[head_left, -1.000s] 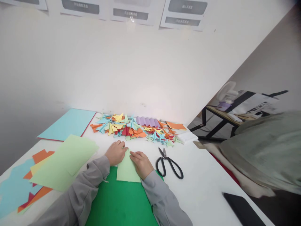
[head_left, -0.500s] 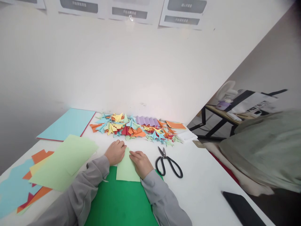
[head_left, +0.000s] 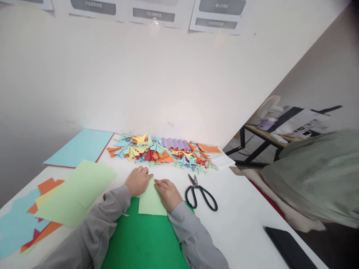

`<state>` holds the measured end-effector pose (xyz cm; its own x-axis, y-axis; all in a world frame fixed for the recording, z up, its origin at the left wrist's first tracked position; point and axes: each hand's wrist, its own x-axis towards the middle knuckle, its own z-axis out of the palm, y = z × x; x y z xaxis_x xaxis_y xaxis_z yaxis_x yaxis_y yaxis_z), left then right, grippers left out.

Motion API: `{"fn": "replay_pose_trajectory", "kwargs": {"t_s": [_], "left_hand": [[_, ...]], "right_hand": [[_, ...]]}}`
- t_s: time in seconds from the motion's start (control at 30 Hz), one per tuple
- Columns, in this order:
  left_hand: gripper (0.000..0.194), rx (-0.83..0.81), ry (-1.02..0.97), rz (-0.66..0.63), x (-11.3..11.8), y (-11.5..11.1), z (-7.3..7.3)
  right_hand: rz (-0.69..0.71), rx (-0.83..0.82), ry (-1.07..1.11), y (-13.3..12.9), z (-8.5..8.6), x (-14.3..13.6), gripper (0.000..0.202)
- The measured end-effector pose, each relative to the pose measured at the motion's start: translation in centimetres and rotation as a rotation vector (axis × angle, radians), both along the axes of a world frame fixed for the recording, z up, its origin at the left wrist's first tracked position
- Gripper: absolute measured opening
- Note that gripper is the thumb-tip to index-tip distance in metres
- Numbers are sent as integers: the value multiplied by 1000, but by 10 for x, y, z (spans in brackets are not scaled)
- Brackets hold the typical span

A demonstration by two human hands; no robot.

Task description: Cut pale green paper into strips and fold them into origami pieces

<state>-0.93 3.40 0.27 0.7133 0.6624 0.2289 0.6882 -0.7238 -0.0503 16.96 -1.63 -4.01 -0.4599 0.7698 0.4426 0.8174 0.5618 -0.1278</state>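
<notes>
A small sheet of light green paper lies over the far part of a dark green sheet, in front of me. At the paper's upper left, my left hand is closed, with its index finger reaching to the top edge. My right hand is closed on the paper's right side, fingertips near the top middle. Both hands cover parts of the paper's upper edges, so the exact fold there is hidden. Black-handled scissors lie with blades slightly apart to the right of my right hand.
Many folded paper planes lie along the wall, with pleated purple paper among them. At left are a light blue sheet, a large light green sheet and colored scraps. A black flat object lies at right, near another person's arm.
My left index finger has stretched slightly to the right along the top of the light green paper. My right hand and the paper have stayed nearly in place.
</notes>
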Motion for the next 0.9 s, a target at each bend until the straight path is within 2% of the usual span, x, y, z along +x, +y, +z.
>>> {"fn": "replay_pose_trajectory", "kwargs": {"t_s": [0.5,0.9], "left_hand": [[35,-23,20,20,1,-1,2],[32,22,10,29,1,-1,-1]], "right_hand": [[-4,7,6,0,1,0,34],[-11,-18,0,0,1,-1,37]]}}
